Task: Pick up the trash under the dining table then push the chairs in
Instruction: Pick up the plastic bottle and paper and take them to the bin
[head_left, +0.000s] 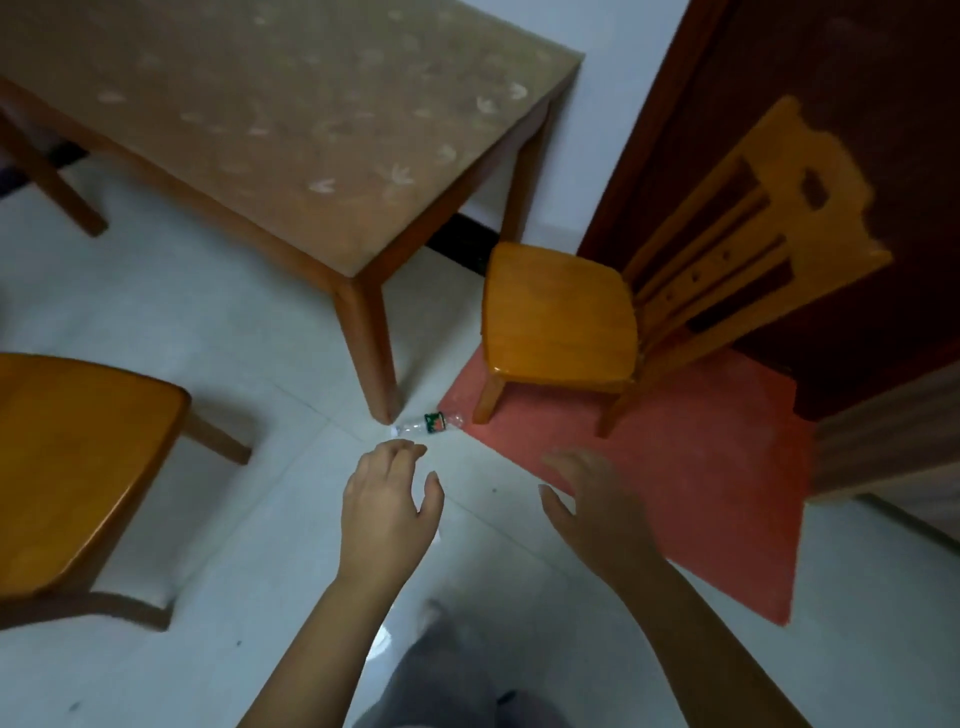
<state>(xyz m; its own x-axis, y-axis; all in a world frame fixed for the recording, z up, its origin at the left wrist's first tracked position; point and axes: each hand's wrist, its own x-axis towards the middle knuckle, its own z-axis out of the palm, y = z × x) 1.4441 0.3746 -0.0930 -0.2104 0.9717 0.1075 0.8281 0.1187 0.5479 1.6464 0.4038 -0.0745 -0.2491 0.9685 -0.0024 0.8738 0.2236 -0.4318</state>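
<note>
A crushed clear plastic bottle (428, 423) with a green label lies on the white floor beside the near leg of the dining table (291, 130). My left hand (387, 499) hovers just short of the bottle, fingers apart and empty. My right hand (592, 504) is to the right of it, open and empty, over the edge of the red mat (675, 483). One wooden chair (561, 317) stands pulled out at the table's right end, on the mat. A second chair (72, 467) stands pulled out at the near left.
A dark brown door (831, 104) stands behind the right chair. Another table leg (57, 187) shows at the far left. My grey trouser leg (447, 680) is at the bottom. White tiled floor (208, 322) lies between the chairs.
</note>
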